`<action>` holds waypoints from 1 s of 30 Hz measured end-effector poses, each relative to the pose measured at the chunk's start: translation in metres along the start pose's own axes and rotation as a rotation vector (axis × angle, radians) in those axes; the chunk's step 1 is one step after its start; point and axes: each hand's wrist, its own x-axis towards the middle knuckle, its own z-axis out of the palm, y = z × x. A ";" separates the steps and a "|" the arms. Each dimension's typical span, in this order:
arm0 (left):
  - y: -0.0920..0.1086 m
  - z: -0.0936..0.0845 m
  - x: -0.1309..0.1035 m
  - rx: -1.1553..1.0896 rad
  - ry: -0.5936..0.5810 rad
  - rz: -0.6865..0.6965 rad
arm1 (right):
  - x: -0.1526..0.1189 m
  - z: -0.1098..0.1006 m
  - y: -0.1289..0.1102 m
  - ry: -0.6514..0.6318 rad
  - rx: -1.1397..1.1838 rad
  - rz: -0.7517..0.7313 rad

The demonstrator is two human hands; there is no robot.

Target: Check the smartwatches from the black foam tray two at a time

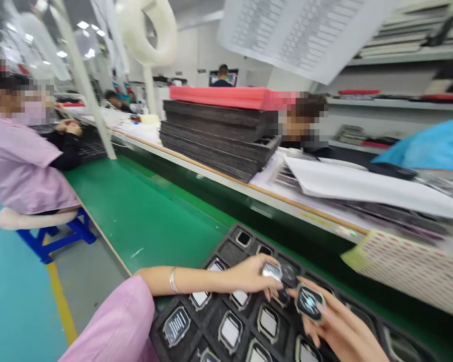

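Observation:
A dark foam tray (pixel 207 329) lies at the bottom centre, its pockets holding several square watch cases with light rims. Over its upper part, my left hand (pixel 251 274) grips a watch case with a pale, shiny face (pixel 272 271) between closed fingers. To its right, my right hand (pixel 335 322) holds another watch case with a lit dark screen (pixel 309 302), fingers wrapped round its edges. The two hands are close together. A dark round shape shows between them, too blurred to make out.
Green bench surface (pixel 136 211) stretches leftward. Behind it, a raised shelf (pixel 196 173) bears stacked black foam trays (pixel 215 136) topped with pink foam (pixel 226 95). A person in pink (pixel 26 156) sits at left. A printed sheet (pixel 419 271) hangs at right.

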 end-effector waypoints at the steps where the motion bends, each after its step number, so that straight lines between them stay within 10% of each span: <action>1: -0.002 0.001 -0.001 -0.052 0.011 -0.004 | -0.002 0.004 -0.001 0.017 0.073 0.021; 30: -0.005 0.005 -0.018 -0.082 -0.120 -0.114 | -0.012 0.003 0.013 -0.001 0.080 0.046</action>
